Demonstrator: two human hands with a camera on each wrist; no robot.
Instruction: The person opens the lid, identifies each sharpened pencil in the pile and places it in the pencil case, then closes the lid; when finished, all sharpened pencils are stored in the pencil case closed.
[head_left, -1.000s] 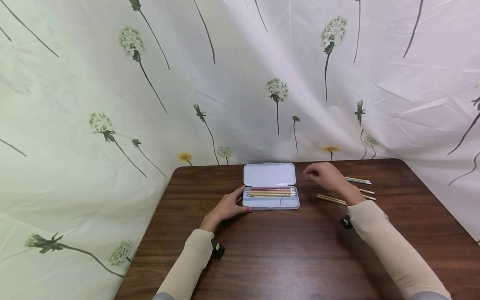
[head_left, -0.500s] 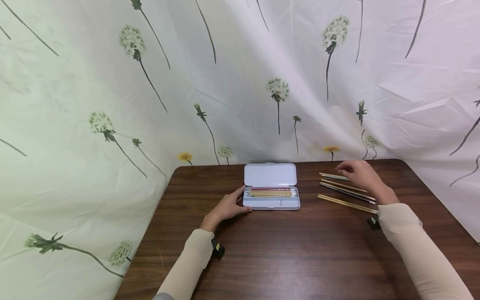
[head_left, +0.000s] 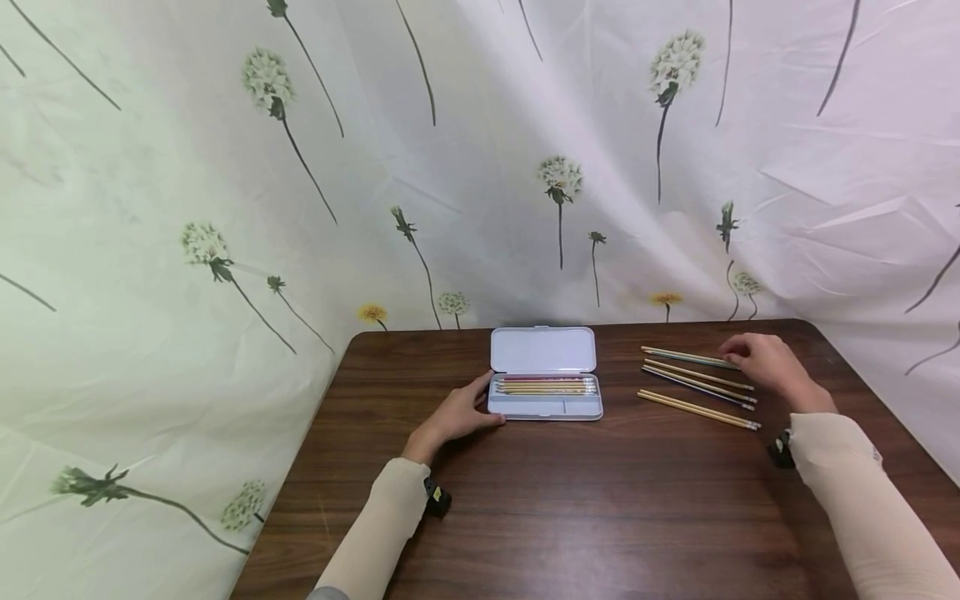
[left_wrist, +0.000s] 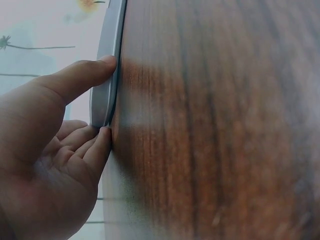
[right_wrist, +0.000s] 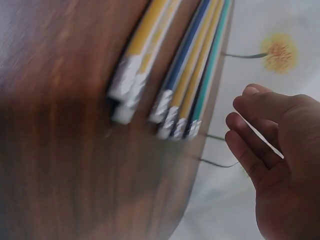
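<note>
A white pencil case (head_left: 525, 406) lies on the table with its lid (head_left: 543, 348) raised at the back. Several yellow pencils and a red one (head_left: 543, 380) fill its rear compartment. My left hand (head_left: 453, 412) holds the case's left end, its thumb (left_wrist: 95, 72) against the front side and its fingers around the corner. Over at the right, my right hand (head_left: 768, 365) hovers by the eraser ends of the loose pencils, fingers loosely bent around nothing. Those include a yellow pair (head_left: 697, 409), a dark blue pencil (right_wrist: 182, 52) and a teal pencil (right_wrist: 212, 75).
A brown wooden table (head_left: 555, 508) bears everything. Behind its back edge hangs a white cloth (head_left: 480, 192) printed with dandelions. The case's front compartment has a small divider (head_left: 564, 407).
My right hand has moved right, from beside the case across the loose pencils to their eraser ends, uncovering them. My left hand has stayed on the pencil case.
</note>
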